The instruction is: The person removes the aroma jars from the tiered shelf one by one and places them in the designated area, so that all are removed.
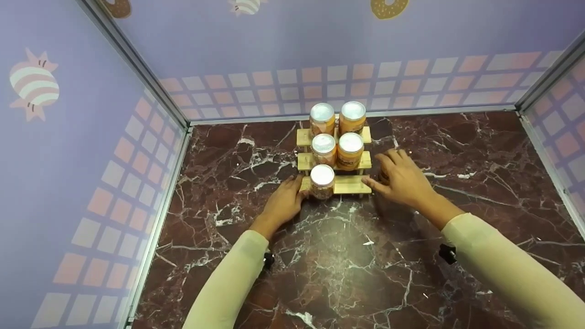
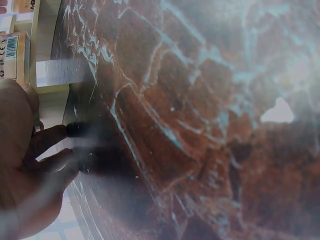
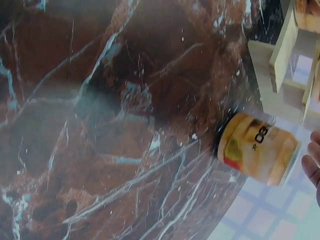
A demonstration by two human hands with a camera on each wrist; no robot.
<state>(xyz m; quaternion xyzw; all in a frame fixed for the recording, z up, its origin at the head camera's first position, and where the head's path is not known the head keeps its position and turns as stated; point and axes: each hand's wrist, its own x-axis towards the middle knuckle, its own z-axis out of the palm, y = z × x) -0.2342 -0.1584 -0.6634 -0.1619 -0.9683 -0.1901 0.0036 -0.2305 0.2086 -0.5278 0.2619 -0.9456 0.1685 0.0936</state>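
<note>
Pale, smooth sleeves (image 1: 507, 256) reach forward over the veined, glossy worktop (image 1: 329, 256). The left hand (image 1: 284, 199) lies low at the left end of the slatted wooden rack (image 1: 352, 185); whether it grips, I can't tell. The right hand (image 1: 402, 180), thumb spread wide, arches over a cylindrical can (image 3: 257, 149) standing beside the rack. Five lidded cans (image 1: 350, 153) fill three steps.

Rear cans (image 1: 348, 161) are orange, the rack (image 1: 351, 185) pale yellow. The twelve-o'clock wall (image 1: 311, 41) is lilac, the tabletop (image 1: 338, 260) white-veined maroon.
</note>
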